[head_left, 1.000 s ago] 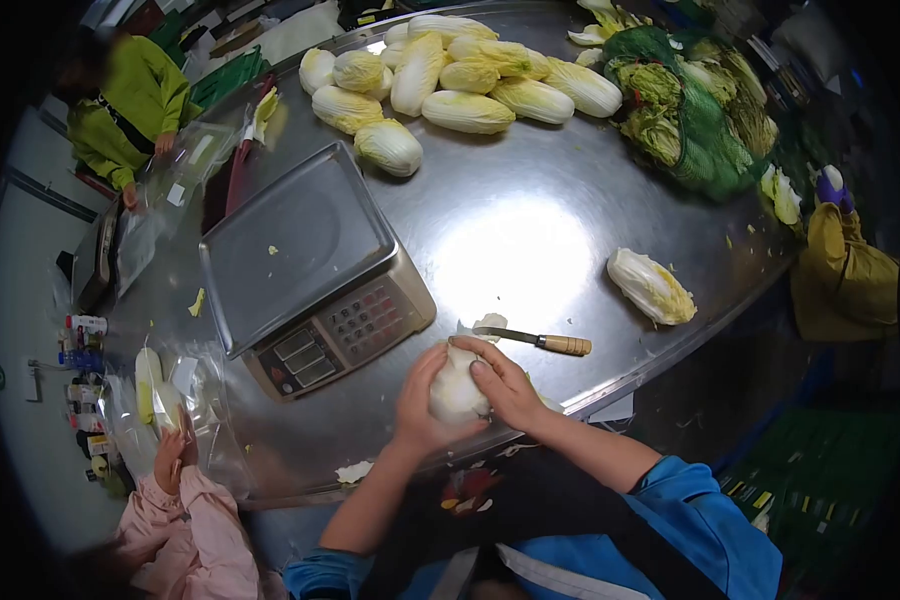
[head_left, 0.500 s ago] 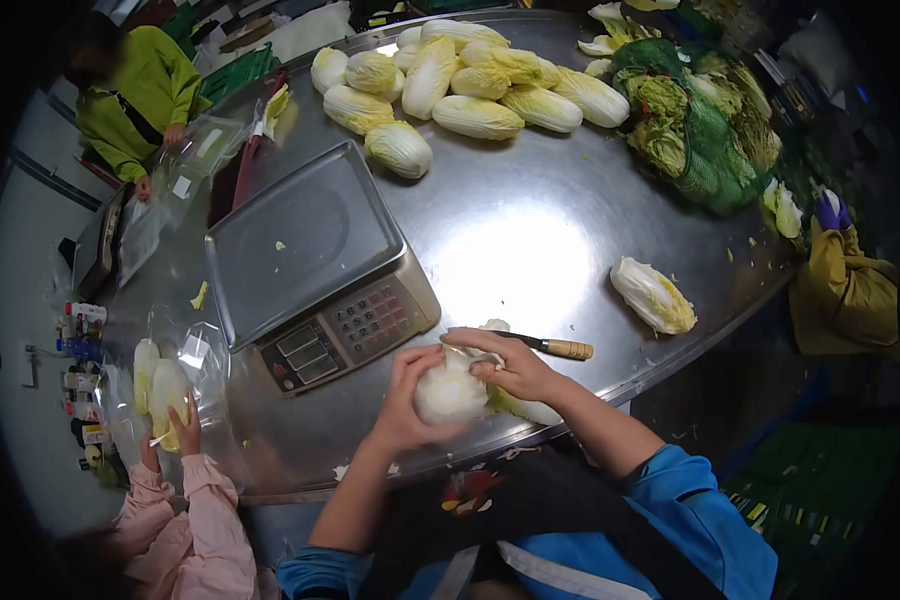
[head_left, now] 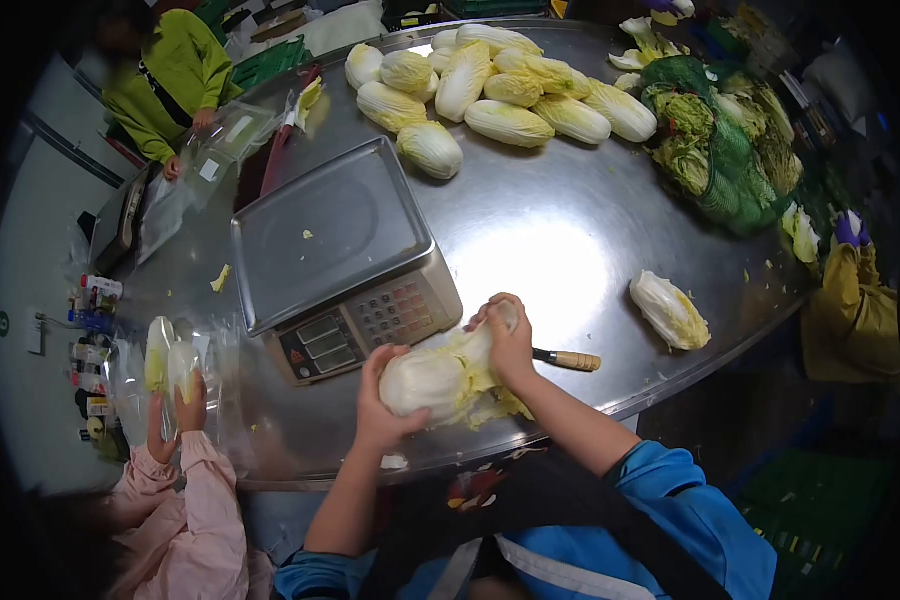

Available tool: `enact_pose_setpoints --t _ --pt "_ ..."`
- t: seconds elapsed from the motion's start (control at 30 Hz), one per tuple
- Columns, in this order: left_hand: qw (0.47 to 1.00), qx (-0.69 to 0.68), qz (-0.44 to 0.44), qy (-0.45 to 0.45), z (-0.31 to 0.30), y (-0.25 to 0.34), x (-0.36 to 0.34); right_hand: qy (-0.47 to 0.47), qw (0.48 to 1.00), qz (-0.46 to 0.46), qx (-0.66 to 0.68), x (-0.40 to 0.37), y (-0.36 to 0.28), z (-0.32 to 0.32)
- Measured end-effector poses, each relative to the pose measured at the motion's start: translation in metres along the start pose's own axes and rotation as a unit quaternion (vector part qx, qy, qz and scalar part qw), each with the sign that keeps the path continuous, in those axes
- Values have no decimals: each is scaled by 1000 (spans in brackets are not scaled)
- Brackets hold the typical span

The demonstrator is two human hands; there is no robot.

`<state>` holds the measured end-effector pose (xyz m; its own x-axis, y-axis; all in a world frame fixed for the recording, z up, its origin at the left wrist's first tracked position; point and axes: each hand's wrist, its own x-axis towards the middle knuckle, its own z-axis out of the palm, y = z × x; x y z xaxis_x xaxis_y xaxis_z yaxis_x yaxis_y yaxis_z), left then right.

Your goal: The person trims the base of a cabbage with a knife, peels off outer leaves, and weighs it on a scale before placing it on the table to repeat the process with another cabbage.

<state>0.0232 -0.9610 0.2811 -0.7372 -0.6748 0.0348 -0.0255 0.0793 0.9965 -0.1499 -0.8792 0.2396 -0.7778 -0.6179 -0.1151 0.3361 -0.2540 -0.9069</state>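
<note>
A white and yellow napa cabbage (head_left: 415,384) lies in my left hand (head_left: 382,408), whose fingers and thumb wrap round its end. My right hand (head_left: 506,338) grips a leaf (head_left: 478,352) on the cabbage's other side, pulled outward from the head. Just right of that hand rests a knife with a wooden handle (head_left: 567,360), its blade mostly hidden behind the hand. Loose leaf pieces (head_left: 500,408) show below the cabbage, over the metal table (head_left: 560,190).
A scale (head_left: 340,250) stands at centre left. Cabbages (head_left: 510,122) are piled at the back, beside a green net bag (head_left: 735,185). One cabbage (head_left: 669,311) lies at right. A pink-sleeved person (head_left: 205,500) handles bagged cabbages; others stand at back left and far right.
The cabbage has turned from end-on to sideways. My right hand has moved up and away from my left with a leaf, which now stretches off the head. The view has shifted slightly.
</note>
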Motion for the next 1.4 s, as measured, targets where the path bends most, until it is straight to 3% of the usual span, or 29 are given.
enact_pose_setpoints --t 0.07,0.1,0.17,0.2,0.23,0.27,0.33,0.4,0.43,0.47,0.5,0.53,0.57,0.6,0.63,0.67,0.73,0.77,0.93,1.0,1.07,1.1,1.17,1.23,1.3,1.37,1.4 --pt "981 -183 -49 37 -14 -17 -4 129 986 62 83 12 -7 -13" --pt "981 -183 -46 37 -19 -22 -5 144 984 79 74 18 -8 -30" --pt "929 -360 -46 69 -30 -28 -10 161 987 10 22 26 -10 -73" --pt "928 -362 -46 72 -37 -23 -10 216 976 -3 1 31 -23 -93" --pt "919 -389 -41 52 -45 -12 -7 204 968 -90 -112 43 -29 -126" --pt "909 -415 -32 31 -51 1 -3 166 923 -31 -345 42 -51 -143" --pt "918 -397 -15 6 -52 25 8 9 790 -150 -595 20 -89 -105" --pt "918 -374 -17 -131 -38 49 20 -191 870 -34 -453 -6 -114 -47" --pt "917 -375 -18 -134 -27 56 27 -348 855 45 -382 -9 -107 -30" --pt "915 -343 4 -212 -16 62 34 -492 809 120 -299 -9 -102 -16" --pt "907 -307 27 -287 -8 68 37 -515 815 179 -198 -17 -99 -3" --pt "906 -306 32 -290 -5 72 36 -534 807 234 -94 -27 -97 4" --pt "943 -236 37 -231 -4 76 33 -536 806 231 -96 -36 -95 -1" --pt "971 -166 43 -168 -2 80 28 -475 848 221 -83 -42 -93 -10" --pt "983 -158 -9 -97 5 90 19 -411 884 211 -69 -44 -91 -15" --pt "983 -158 -12 -96 13 86 15 -411 884 214 -67 -47 -92 -14" --pt "983 -150 -13 -105 29 75 7 -291 926 33 -238 -60 -100 -9" --pt "990 -129 -12 -58 37 79 7 -298 916 12 -266 -62 -106 -4" --pt "986 -161 -10 -38 49 66 9 -292 919 0 -266 -75 -93 -15" --pt "967 -229 -103 -34 44 55 9 -294 924 -12 -244 -77 -92 -16" --pt "977 -207 -54 -18 46 54 8 -329 888 -106 -303 -75 -93 -16" --pt "984 -179 -9 22 50 54 8 -327 888 -106 -304 -75 -92 -19" --pt "986 -151 39 64 49 54 10 -283 924 -6 -259 -69 -87 -26" --pt "973 -171 -84 133 25 46 14 -234 948 3 -216 -60 -84 -37" --pt "957 -239 -119 117 -8 15 17 -184 967 16 -175 -54 -90 -47" --pt "936 -302 -153 95 -35 -13 19 -109 986 123 15 -47 -97 -54" --pt "969 -80 -218 80 -45 -20 17 -106 987 119 15 -46 -101 -57"
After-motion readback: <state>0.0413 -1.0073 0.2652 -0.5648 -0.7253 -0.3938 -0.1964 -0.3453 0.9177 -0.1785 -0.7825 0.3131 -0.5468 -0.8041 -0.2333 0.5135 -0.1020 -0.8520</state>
